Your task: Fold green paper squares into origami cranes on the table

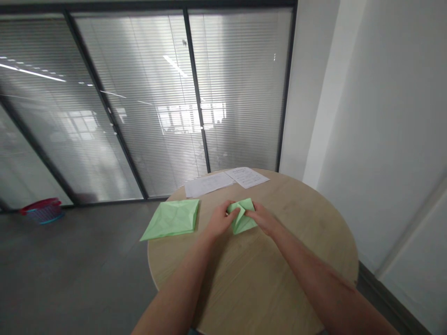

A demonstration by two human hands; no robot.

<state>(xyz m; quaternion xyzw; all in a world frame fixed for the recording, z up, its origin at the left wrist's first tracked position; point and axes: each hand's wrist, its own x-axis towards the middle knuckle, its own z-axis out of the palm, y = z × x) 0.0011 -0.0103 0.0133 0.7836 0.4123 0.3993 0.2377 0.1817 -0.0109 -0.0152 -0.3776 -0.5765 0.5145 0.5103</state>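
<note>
Small folded green paper (242,221), pinched between thumb and fingers of left hand (220,218) and right hand (263,217) over round wooden table (279,270)
Shows pale, matte faces, straight edges, a raised diagonal flap beside the left thumb and a pointed lower corner; sits right of a larger, creased green sheet (173,217) and nearer than white printed pages (246,177); is partly hidden by fingers

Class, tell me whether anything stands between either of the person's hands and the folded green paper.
Nothing visible does: the left hand and right hand both hold the folded green paper directly. The larger green paper lies apart, off to the left.
</note>
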